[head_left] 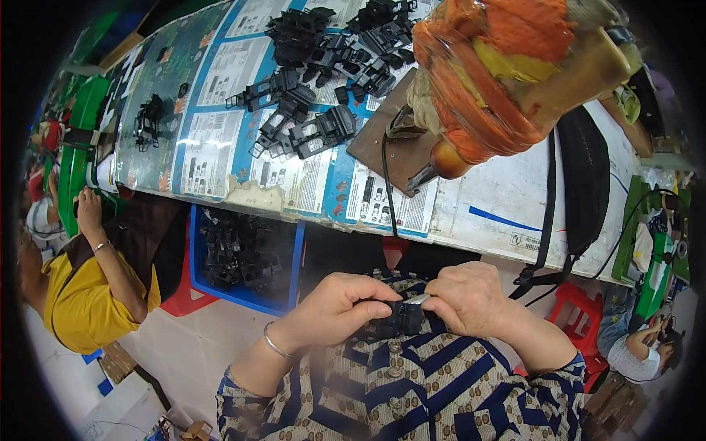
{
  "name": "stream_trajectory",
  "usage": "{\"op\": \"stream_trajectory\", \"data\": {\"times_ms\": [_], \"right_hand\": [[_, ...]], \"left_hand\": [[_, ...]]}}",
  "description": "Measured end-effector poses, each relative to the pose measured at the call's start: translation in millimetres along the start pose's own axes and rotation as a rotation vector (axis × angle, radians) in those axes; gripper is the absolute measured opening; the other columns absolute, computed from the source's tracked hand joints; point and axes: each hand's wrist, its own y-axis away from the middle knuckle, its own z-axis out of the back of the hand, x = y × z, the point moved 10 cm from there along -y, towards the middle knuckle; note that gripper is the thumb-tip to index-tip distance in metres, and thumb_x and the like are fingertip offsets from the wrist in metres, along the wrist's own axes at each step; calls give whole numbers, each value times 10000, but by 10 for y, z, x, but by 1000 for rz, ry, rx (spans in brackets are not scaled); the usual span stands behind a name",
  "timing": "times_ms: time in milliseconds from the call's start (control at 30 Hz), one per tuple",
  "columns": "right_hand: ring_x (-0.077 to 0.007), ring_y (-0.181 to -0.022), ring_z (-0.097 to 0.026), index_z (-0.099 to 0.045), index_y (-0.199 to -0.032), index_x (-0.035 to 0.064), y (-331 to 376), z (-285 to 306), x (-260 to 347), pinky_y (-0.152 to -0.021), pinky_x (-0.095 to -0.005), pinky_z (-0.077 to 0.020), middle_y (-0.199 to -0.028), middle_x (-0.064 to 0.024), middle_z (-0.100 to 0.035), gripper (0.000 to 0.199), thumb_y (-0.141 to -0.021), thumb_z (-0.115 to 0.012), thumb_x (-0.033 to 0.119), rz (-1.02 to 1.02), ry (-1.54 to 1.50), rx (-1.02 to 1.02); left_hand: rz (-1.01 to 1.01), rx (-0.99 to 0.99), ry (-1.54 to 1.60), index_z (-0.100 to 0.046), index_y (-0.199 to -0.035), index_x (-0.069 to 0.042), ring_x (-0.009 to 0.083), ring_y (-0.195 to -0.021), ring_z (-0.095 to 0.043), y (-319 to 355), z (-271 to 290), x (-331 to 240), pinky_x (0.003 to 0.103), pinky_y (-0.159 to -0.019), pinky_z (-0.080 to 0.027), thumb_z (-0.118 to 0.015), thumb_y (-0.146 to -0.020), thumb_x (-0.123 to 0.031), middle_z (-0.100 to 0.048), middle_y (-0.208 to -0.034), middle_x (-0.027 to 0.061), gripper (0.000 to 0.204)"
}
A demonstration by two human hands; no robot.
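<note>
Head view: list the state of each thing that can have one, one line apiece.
Left grip, closed on the black part
Right grip, pinching the silvery piece
Black part, held, partly hidden
Silvery piece, partly hidden
Blue bin, open-topped, holding many small parts
Table pile, loose, jumbled
Orange bundle, bound, clear-wrapped
Black strapped item, draped over the table edge
Printed cover, torn near its front edge
</note>
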Motion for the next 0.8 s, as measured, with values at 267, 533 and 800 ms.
{"op": "stream_trajectory", "data": {"times_ms": [267,533,800], "right_hand": [[-197,-651,-539,-583,-924,17,81,-103,-211,-595,-273,-421,-721,-83,-522,189,-801,-584,160,-141,-597,13],[-113,-691,-498,-598,-982,25,24,-419,-147,-618,-235,-401,-752,-35,-510,186,-801,-599,65,-232,-876,103],[-151,-718,-531,-622,-906,27,-85,-368,-118,-646,-248,-427,-792,-59,-559,121,-785,-611,17,-124,-849,6]], "left_hand": [[-52,-27,66,-633,-942,-5,51,-691,-547,55,53,-24,199,-597,-439,-628,-774,-28,-618,-778,29,170],[-197,-15,-41,-618,-834,-29,89,-651,-548,49,30,-148,210,-561,-427,-683,-722,-40,-603,-741,42,129],[-248,18,12,-607,-814,-22,113,-750,-541,23,-4,-182,222,-648,-423,-691,-719,-31,-596,-773,44,127]]}}
